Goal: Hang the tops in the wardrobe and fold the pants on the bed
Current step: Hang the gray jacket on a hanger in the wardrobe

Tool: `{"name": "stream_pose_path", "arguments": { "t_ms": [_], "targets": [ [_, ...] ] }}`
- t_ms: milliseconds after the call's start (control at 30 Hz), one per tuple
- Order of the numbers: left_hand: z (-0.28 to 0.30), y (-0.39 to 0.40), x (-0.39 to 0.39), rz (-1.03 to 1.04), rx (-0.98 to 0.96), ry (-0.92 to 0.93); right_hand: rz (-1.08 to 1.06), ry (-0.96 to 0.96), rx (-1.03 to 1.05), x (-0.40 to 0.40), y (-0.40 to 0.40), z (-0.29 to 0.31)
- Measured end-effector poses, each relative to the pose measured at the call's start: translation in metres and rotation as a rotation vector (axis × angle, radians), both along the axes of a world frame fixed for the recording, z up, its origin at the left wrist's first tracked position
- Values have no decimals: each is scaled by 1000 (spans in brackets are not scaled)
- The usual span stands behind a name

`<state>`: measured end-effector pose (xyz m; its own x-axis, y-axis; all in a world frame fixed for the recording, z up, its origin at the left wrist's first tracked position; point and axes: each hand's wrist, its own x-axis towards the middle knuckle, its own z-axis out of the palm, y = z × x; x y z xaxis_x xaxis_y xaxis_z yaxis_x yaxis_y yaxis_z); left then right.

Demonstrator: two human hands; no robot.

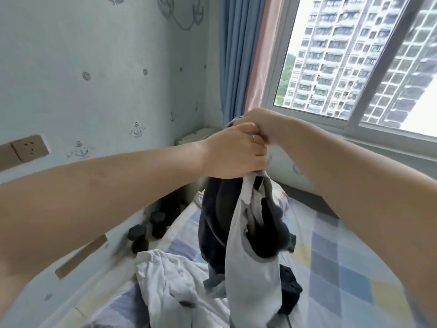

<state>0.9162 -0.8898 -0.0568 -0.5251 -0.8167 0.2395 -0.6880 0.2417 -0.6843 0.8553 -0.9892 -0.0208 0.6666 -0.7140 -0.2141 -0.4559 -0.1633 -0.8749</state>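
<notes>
The curled fingers of the left hand — one wears a thin ring — grip the bunched top edge of a dark navy and pale grey garment. The right hand, touching the left from above, is closed on the same bunch. The garment hangs from both hands, raised above the bed with the pastel checked sheet; its lower end reaches a crumpled white cloth top and a dark folded piece lying there. Black hex dumbbells sit on the floor beside the bed — under the light blue anchor-print wall.
</notes>
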Motion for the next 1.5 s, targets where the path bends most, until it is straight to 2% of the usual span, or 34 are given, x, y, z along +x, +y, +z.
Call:
{"name": "stream_pose_path", "arguments": {
  "t_ms": [100,200,267,367,433,500,633,700,800,933,1033,1133,1267,1333,1467,1500],
  "targets": [
    [17,0,-9,-140,-39,120,117,-115,25,-26,-1,9],
    [30,-5,-6,-115,-27,447,119,-279,215,-73,-3,11],
    [36,-11,-1,-86,11,738,73,-205,105,-104,-3,3],
    [53,-21,-5,-88,88,1119,-1,161,-310,-141,9,-11],
    [72,-22,-13,-152,164,1281,-59,313,-510,-157,21,-20],
    [89,-23,-22,-224,244,1387,-161,343,-617,-170,31,-24],
    [117,-22,-37,-350,408,1572,-468,248,-743,-212,57,-8],
    [127,-22,-48,-392,470,1556,-578,197,-892,-243,81,6],
    [138,-27,-76,-428,633,1490,-620,296,-1244,-292,135,33],
    [143,-20,-140,-506,883,1243,-472,773,-1580,-355,219,71],
    [141,-4,-211,-554,988,1114,-432,1075,-1543,-401,276,84],
    [138,19,-281,-652,1129,1094,-542,1220,-1406,-445,324,85],
    [139,64,-375,-747,1385,1112,-761,1291,-1249,-512,391,81],
    [139,94,-430,-769,1491,1057,-876,1299,-1169,-549,433,83],
    [139,165,-535,-779,1633,962,-1064,1336,-1113,-613,524,97],
    [138,174,-548,-784,1606,954,-1060,1340,-1131,-621,536,101]
  ]
}}
